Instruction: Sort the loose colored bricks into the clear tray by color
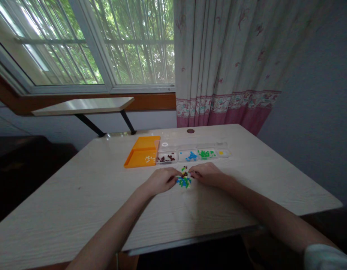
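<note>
Coloured pieces [184,182] | seem light, stiff; pinch edges | left hand [162,180] nine o'clock, right hand [209,174] three o'clock; both curled, grip unclear

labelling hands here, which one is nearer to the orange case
Left. The left hand is on the near side of the orange case, off to its right; the right hand is farther right, across the pile of small pieces.

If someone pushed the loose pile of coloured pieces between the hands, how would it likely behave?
The pile of pieces would probably spread, not move as one, since they lie loose. Each is likely light, being tiny beside the left hand. They may slide easily, as the table looks flat.
</note>
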A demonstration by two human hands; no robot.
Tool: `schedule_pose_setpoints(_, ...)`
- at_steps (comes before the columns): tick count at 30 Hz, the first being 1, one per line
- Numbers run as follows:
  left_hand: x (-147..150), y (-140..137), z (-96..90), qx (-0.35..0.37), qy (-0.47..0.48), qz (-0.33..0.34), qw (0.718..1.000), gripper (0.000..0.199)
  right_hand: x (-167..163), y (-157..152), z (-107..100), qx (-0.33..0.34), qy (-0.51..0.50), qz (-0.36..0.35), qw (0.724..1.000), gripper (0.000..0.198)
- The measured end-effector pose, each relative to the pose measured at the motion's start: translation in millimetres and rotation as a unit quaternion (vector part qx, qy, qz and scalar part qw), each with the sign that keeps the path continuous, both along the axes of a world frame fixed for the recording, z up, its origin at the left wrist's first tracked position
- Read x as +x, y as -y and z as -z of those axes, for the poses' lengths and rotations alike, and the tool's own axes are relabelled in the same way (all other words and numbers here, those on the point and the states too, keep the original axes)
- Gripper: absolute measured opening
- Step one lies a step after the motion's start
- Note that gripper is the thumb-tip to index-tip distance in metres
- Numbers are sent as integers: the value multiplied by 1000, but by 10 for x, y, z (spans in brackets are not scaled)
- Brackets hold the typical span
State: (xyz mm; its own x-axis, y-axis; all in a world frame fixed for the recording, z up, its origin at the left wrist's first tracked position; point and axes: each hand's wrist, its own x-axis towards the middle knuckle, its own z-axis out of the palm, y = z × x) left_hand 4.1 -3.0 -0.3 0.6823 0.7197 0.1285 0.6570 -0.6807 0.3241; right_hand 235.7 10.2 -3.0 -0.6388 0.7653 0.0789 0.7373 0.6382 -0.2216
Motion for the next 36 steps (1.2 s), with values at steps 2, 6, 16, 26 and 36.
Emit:
schedule_pose_setpoints(2, 0, 6, -13, 2, -2, 3, 1000, 33, -2, -3, -11, -3, 4, 2, 1000, 27)
schedule_pose_setpoints(6, 10, 16, -14, 3, -7, -3, 1000, 36, 9, -5, -27, -3, 10, 4, 1000, 29)
schedule_pose_setpoints(16, 54, 35, -23, 3, -7, -25, 1000, 35, -23, 9, -76, -19, 25, 30, 999, 24)
schedule_pose_setpoints(26, 198, 102, -51, 34, 86, -66, 993, 21, -69, 19, 80, 68, -144, -42, 986, 22)
schedule_pose_setpoints(36, 216, 102, -18, 71, 101, -86, 989, 21, -95, 37, 103, 82, -187, -56, 977, 25)
